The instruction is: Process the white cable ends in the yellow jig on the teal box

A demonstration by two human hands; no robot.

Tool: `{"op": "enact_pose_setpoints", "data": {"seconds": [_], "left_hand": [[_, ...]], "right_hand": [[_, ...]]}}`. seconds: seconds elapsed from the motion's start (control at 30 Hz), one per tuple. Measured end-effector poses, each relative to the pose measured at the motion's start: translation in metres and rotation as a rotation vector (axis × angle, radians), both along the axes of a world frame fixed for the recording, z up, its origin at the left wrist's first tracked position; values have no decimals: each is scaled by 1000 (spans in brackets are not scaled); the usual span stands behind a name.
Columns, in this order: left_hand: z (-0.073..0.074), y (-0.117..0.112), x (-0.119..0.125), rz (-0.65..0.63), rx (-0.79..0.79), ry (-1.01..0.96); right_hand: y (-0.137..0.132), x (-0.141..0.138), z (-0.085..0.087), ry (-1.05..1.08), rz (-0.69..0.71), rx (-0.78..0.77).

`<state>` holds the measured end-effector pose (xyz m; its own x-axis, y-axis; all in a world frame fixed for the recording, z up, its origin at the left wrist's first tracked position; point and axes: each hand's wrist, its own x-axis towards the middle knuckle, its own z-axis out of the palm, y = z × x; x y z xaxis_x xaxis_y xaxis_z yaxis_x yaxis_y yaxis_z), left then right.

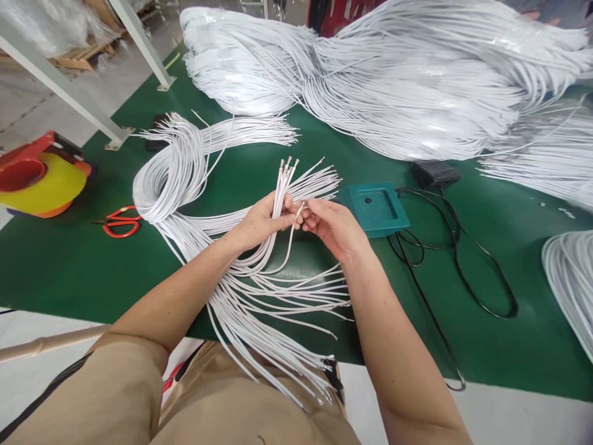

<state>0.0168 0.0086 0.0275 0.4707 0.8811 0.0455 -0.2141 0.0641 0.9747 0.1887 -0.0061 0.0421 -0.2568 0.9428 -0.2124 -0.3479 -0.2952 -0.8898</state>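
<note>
Several white cables (280,185) stand upright in my left hand (267,217), their cut ends poking out above the fingers. My right hand (334,227) meets it, fingertips pinched on the end of one white cable (291,242) that curves up from below. The fine detail at that tip is too small to tell. Both hands are over a fanned-out bundle of white cables (259,296), whose loose ends spread toward my lap. The bundle's coiled part (160,182) lies to the left. Just right of my right hand sits a teal box-like device (377,209) with a recessed top.
Large heaps of white cable (407,80) cover the back of the green table (500,247). Red-handled scissors (121,222) and a red-and-yellow tape dispenser (44,176) lie left. A black adapter (435,174) and its cord (456,247) are right. Metal posts (143,43) rise at the back left.
</note>
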Motion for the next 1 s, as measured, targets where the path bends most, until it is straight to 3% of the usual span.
{"op": "enact_pose_setpoints", "data": {"seconds": [0.13, 0.27, 0.33, 0.4, 0.63, 0.73, 1.0], "left_hand": [[-2, 0, -1, -26, -91, -38], [-2, 0, -2, -27, -293, -83], [-2, 2, -3, -9, -394, -120], [-3, 4, -3, 14, -433, -129], [-14, 9, -4, 107, -169, 130], [-17, 8, -2, 120, -102, 210], [-24, 9, 0, 143, -30, 324]], "right_hand": [[-3, -7, -1, -272, -150, 176], [-4, -13, -8, -846, -311, 607], [-5, -14, -9, -1166, -308, 865], [-4, -11, -8, -1385, -214, 1019], [9, 11, -10, -1763, -16, 956], [14, 15, -12, -1780, 74, 918], [17, 17, -9, -1764, 68, 919]]}}
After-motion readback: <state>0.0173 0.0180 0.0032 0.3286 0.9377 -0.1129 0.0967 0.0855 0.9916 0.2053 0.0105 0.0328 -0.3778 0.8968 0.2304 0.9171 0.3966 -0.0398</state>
